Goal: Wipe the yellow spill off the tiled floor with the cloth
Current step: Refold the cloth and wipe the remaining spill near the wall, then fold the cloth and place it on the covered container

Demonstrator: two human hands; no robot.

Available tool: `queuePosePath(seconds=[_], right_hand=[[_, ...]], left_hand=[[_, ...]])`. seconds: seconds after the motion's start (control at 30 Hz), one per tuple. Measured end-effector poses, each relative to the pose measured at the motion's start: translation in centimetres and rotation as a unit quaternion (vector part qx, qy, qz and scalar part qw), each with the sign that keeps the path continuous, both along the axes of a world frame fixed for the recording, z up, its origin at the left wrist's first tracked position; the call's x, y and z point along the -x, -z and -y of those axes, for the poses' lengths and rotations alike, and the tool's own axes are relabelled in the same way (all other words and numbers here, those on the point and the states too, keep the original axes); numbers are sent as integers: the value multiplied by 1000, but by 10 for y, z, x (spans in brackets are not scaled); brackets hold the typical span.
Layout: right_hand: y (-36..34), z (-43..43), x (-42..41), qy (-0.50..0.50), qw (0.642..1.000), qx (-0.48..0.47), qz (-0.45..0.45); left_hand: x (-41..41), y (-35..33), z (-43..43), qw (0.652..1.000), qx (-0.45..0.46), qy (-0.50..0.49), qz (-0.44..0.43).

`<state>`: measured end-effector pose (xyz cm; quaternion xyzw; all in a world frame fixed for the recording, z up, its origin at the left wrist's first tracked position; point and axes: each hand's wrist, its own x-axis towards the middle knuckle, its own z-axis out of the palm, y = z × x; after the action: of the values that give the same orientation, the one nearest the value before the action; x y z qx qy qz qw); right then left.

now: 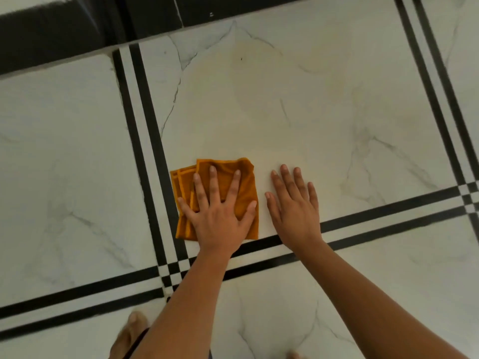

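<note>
Head view. The cloth (pixel 247 183), orange and folded, lay flat on the tiled floor (pixel 64 151) at the near left corner of the centre tile, just inside the black border stripes (pixel 145 141). The left hand (pixel 220 218) pressed down on it, fingers (pixel 213 177) straight and splayed, gripping nothing. The right hand (pixel 295 211) rested flat on bare tile just beside the cloth's right edge, fingers straight, holding nothing. The yellow spill (pixel 259 99), a faint broad stain, lay ahead of both sets of fingertips, its long axis running toward the tile's far edge. Judgement: the left hand was better placed to push the cloth forward along that axis.
</note>
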<state>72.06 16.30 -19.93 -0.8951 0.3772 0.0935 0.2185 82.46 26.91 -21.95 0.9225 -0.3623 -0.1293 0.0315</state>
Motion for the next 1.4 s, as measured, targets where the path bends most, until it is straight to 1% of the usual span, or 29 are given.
queuePosePath(seconds=[0.1, 0.2, 0.27, 0.33, 0.43, 0.47, 0.53, 0.6, 0.67, 0.73, 0.77, 0.8, 0.87, 0.93, 1.07, 1.13, 1.17, 1.27, 1.3, 1.33, 1.37, 1.4], right_hand=[[-10, -19, -6, 43, 996, -47, 61], [-14, -39, -25, 100, 990, -103, 15], [-20, -45, -37, 165, 977, -133, 5], [-32, -46, -41, 201, 963, -180, 11], [-75, -46, -40, 240, 924, -293, 42], [-94, -47, -39, 244, 916, -315, 50], [-139, -48, -36, 242, 910, -332, 51], [-189, -49, -31, 246, 911, -329, 48], [-253, -50, -24, 252, 908, -327, 67], [-331, -52, -14, 262, 902, -332, 81], [-377, -53, -8, 265, 901, -334, 85], [-404, -55, -5, 271, 897, -338, 91], [-483, -61, 7, 269, 888, -358, 101], [-561, -71, 19, 258, 881, -379, 116], [-674, -96, 41, 201, 875, -416, 147], [-702, -104, 48, 181, 875, -423, 153], [-727, -114, 60, 159, 874, -431, 159], [-765, -130, 85, 115, 868, -452, 172], [-776, -134, 95, 102, 865, -458, 176], [-785, -138, 106, 93, 863, -464, 180], [-796, -142, 119, 83, 858, -472, 183], [-803, -144, 126, 80, 853, -481, 184]], left_hand=[[10, -7, -10, 999, 34, -5, -32], [17, -16, -27, 994, 91, -26, -60], [17, -25, -33, 988, 111, -56, -88], [11, -37, -35, 976, 125, -87, -158], [-1, -75, -39, 936, 147, -136, -291], [-1, -92, -40, 921, 145, -151, -327], [0, -136, -44, 886, 145, -190, -398], [7, -184, -47, 858, 155, -225, -435], [16, -247, -47, 826, 170, -271, -465], [27, -325, -50, 783, 195, -328, -490], [33, -374, -51, 763, 211, -353, -500], [38, -401, -51, 742, 229, -372, -509], [51, -482, -61, 707, 266, -403, -516], [66, -558, -74, 688, 301, -423, -508], [98, -671, -101, 677, 349, -452, -465], [110, -700, -110, 678, 364, -452, -451], [125, -725, -122, 679, 379, -454, -434], [157, -761, -145, 695, 398, -450, -396], [169, -768, -151, 693, 402, -458, -386], [183, -775, -159, 684, 399, -475, -383], [201, -784, -168, 666, 399, -496, -388], [212, -786, -173, 643, 392, -512, -413]])
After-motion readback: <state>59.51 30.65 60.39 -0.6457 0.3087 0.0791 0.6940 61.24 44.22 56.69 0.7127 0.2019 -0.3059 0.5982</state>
